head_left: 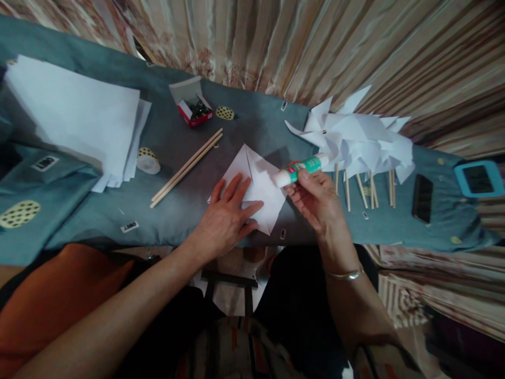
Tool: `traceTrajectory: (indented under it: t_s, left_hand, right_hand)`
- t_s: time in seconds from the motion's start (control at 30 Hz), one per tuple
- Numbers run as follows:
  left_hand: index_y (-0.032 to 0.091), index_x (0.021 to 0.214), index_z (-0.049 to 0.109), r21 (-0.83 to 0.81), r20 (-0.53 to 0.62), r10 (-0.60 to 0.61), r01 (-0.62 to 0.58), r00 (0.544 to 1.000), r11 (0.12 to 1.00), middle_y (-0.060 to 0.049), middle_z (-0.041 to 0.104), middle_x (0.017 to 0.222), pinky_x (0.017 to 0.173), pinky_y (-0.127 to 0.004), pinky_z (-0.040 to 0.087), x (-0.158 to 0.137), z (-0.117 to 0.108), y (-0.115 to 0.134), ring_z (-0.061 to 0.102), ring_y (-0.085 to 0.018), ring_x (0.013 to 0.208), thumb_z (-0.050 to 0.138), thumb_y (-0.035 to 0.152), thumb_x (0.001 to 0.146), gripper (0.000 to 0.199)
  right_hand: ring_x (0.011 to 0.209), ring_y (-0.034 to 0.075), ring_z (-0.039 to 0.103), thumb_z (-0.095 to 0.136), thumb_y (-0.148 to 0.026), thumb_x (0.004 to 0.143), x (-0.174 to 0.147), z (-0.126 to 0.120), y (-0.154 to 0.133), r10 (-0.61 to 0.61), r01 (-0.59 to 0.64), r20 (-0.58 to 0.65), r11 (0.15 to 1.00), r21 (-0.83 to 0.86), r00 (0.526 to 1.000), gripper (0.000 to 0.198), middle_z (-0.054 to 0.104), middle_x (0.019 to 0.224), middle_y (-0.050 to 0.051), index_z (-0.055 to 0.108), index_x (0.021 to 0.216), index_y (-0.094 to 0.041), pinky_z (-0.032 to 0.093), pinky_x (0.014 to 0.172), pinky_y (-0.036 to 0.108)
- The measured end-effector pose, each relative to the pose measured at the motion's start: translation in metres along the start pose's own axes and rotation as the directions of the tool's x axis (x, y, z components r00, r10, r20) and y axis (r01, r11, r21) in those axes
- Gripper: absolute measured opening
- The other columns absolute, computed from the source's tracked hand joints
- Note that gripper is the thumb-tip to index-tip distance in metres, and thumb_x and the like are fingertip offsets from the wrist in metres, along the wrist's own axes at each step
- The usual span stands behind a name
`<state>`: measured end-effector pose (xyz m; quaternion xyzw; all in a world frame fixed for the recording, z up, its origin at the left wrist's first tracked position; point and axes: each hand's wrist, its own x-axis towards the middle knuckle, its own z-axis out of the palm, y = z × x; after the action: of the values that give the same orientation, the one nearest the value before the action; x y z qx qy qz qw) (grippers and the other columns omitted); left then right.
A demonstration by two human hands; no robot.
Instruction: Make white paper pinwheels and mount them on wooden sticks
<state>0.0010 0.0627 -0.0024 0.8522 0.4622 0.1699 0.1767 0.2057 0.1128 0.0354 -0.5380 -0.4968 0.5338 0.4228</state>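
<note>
A square of white paper [268,192] with cut or creased lines running in from its corners lies in front of me on the cloth. Flat on its left half rests my left hand [231,208], fingers spread. My right hand [313,195] grips a green and white glue stick [305,167], held tilted over the paper's right side. The stick's white end is close to the paper; whether it touches I cannot tell. To the right lies a pile of white paper pinwheels [363,134] on wooden sticks.
Left of the paper lie two wooden sticks [187,168], an open red box [195,108] of small dark pieces, a small white roll [148,161] and a stack of white sheets [79,110]. A dark phone [423,199] and a blue-framed device [478,179] lie far right. A curtain [276,47] hangs behind.
</note>
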Motion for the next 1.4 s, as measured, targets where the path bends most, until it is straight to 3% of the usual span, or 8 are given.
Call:
traceTrajectory:
  t_s: [0.17,0.33,0.47,0.57,0.7,0.9,1.03,1.4]
  left_hand:
    - [0.026,0.137,0.052,-0.01,-0.034,0.058,-0.058,0.998,0.998,-0.017,0.032,0.156,0.114,-0.062,0.024,-0.003,-0.003,-0.002,0.022,-0.039,0.146,0.059,0.042,0.09,0.05]
    - [0.033,0.143,0.039,0.0,-0.199,-0.03,0.03,0.98,1.0,-0.009,0.041,0.152,0.115,-0.056,0.028,-0.01,-0.04,-0.022,0.035,-0.031,0.142,0.048,0.043,0.095,0.05]
    - [0.026,0.139,0.046,0.025,-0.465,-0.249,0.294,0.849,0.956,-0.007,0.047,0.144,0.109,-0.055,0.037,-0.026,-0.079,-0.055,0.042,-0.034,0.131,0.055,0.042,0.09,0.052]
    - [0.024,0.131,0.053,0.036,-0.45,-0.379,0.441,0.808,0.897,-0.002,0.053,0.134,0.108,-0.061,0.035,-0.042,-0.089,-0.08,0.042,-0.037,0.126,0.056,0.047,0.089,0.048]
    - [0.026,0.118,0.06,0.031,-0.359,-0.411,0.451,0.838,0.892,-0.001,0.063,0.115,0.101,-0.057,0.045,-0.05,-0.083,-0.1,0.053,-0.032,0.114,0.054,0.044,0.09,0.034]
    - [0.026,0.109,0.066,-0.203,-0.472,-0.416,0.363,0.777,0.909,-0.003,0.064,0.108,0.089,-0.046,0.056,-0.037,-0.083,-0.072,0.064,-0.024,0.098,0.06,0.039,0.087,0.026]
    - [0.02,0.113,0.067,-0.5,-0.332,-0.44,0.241,0.834,0.832,-0.007,0.063,0.109,0.076,-0.03,0.06,-0.023,-0.068,-0.037,0.068,-0.017,0.086,0.063,0.037,0.084,0.034]
    - [0.017,0.111,0.069,-0.526,-0.246,-0.306,0.139,0.92,0.839,-0.007,0.07,0.103,0.073,-0.027,0.056,0.002,-0.046,-0.018,0.066,-0.014,0.078,0.066,0.028,0.083,0.03]
  right_hand:
    - [0.084,0.015,0.069,0.065,-0.049,0.081,0.008,-0.015,0.003,-0.001,0.008,-0.043,0.984,0.177,0.999,0.026,0.071,0.09,0.001,0.066,0.09,-0.025,0.057,0.086,0.035]
    - [0.086,0.018,0.071,0.066,-0.047,0.078,0.007,-0.012,0.001,0.069,-0.052,-0.035,0.93,0.365,0.997,0.026,0.074,0.088,0.002,0.066,0.088,-0.023,0.058,0.088,0.037]
    - [0.081,0.021,0.071,0.066,-0.051,0.077,0.005,-0.008,-0.001,0.1,-0.08,-0.03,0.912,0.402,0.995,0.03,0.075,0.083,0.004,0.067,0.088,-0.023,0.06,0.081,0.04]
    - [0.077,0.02,0.071,0.065,-0.05,0.078,0.004,-0.005,0.0,0.103,-0.097,0.005,0.912,0.399,0.995,0.031,0.074,0.08,0.004,0.068,0.089,-0.022,0.06,0.078,0.038]
    - [0.075,0.017,0.071,0.067,-0.047,0.077,0.003,0.001,0.0,0.124,-0.143,0.073,0.892,0.43,0.99,0.03,0.075,0.081,0.003,0.069,0.091,-0.021,0.06,0.075,0.033]
    - [0.074,0.017,0.073,0.079,-0.041,0.068,-0.002,0.013,0.001,0.2,-0.236,0.125,0.825,0.513,0.972,0.028,0.076,0.079,0.003,0.068,0.083,-0.02,0.061,0.08,0.032]
    - [0.079,0.018,0.075,0.083,-0.03,0.062,-0.006,0.019,0.0,0.197,-0.247,0.148,0.79,0.561,0.969,0.027,0.077,0.083,0.002,0.069,0.083,-0.02,0.061,0.086,0.035]
    - [0.077,0.014,0.072,0.084,-0.02,0.061,-0.009,0.021,0.002,0.215,-0.304,0.223,0.781,0.545,0.951,0.027,0.076,0.086,0.0,0.072,0.085,-0.021,0.061,0.077,0.024]
